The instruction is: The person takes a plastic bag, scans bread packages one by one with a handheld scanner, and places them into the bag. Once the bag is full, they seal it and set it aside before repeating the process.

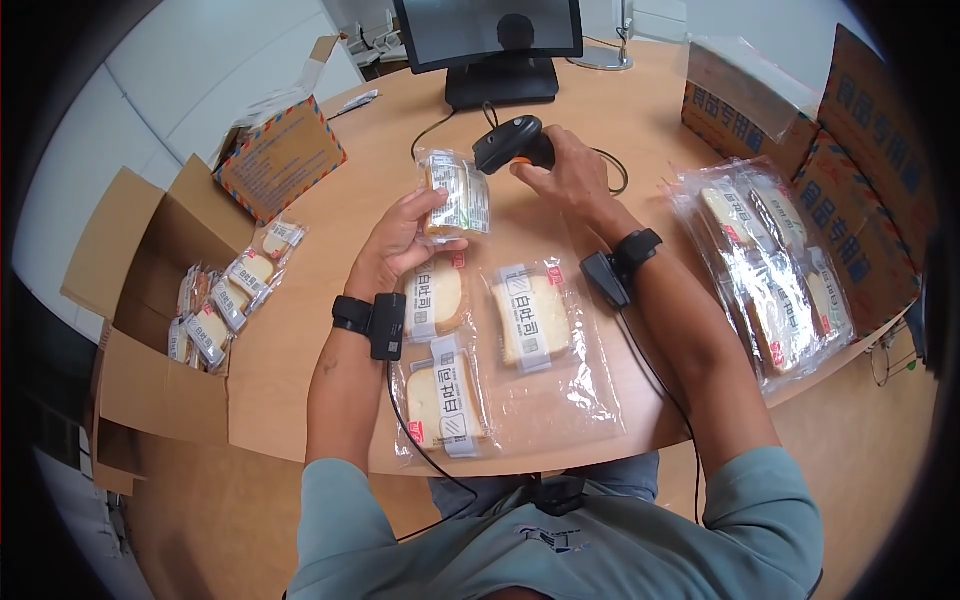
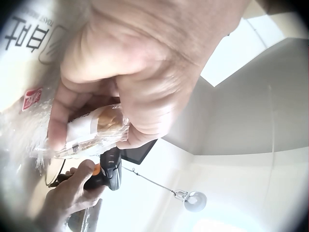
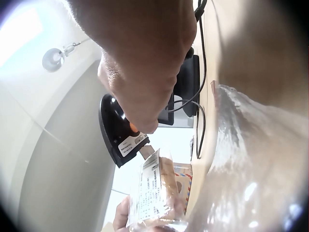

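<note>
Open box (image 1: 165, 395), nine o'clock: loose bread packs (image 1: 230, 300) in and at it; these look unprocessed.
Left hand (image 1: 396, 235): fingers grasp a wrapped pack (image 1: 457, 203) above the worktop (image 1: 390, 135), towards eleven o'clock.
Clear bag (image 1: 590, 400), six o'clock: three packs lie flat with it, seemingly handled; whether inside, cannot tell.
Scanner (image 1: 512, 143), twelve o'clock: beside the raised pack; whether its code is read, cannot tell.
Right hand (image 1: 575, 180): fingers wrapped round the scanner.
Filled bag (image 1: 770, 270), three o'clock: several packs together, apparently a finished batch.
</note>
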Available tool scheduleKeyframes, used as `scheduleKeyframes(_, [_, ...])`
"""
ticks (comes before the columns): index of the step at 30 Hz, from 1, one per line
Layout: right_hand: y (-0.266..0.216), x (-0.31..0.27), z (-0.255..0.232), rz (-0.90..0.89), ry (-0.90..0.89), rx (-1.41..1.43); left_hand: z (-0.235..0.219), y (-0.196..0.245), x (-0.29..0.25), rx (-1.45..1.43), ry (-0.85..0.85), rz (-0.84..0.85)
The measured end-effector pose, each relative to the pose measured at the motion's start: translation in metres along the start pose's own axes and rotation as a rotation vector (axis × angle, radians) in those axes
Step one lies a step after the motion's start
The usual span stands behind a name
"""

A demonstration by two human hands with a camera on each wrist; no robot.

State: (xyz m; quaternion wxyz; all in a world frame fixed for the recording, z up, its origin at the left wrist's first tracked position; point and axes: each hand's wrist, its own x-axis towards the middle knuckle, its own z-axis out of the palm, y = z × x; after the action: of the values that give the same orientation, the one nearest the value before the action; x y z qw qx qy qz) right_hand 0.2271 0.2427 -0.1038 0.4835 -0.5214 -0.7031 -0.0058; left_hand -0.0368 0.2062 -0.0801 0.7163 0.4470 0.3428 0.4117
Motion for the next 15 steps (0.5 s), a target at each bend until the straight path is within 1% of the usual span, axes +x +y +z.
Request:
scheduleKeyframes(1, [0.0,0.0,0.0,0.0,0.0,0.001,0.001,0.0,-0.001,-0.007,0.017,-0.004])
scheduleKeyframes(3, [0.0,0.001,-0.002,0.022,-0.074,-0.047,0.004,0.002,-0.003,-0.006,0.033,0.002])
scheduleKeyframes(6, [-0.002,0.001,-0.006,0.051,-0.124,-0.049,0.008,0.003,-0.006,-0.009,0.082,0.027])
scheduleKeyframes(8, [0.001,0.001,-0.006,0.05,-0.101,-0.035,0.004,0.002,-0.005,-0.015,0.117,0.045])
scheduleKeyframes(10, [0.007,0.0,-0.004,0.048,-0.08,-0.021,-0.007,0.0,0.001,-0.123,0.106,0.071])
scheduleKeyframes(13, [0.023,-0.001,-0.005,0.019,-0.043,-0.073,-0.012,0.002,0.004,-0.154,0.073,0.126])
scheduleKeyframes(15, [0.029,-0.001,-0.01,0.123,-0.219,-0.166,-0.006,0.002,0.0,-0.152,0.093,0.156])
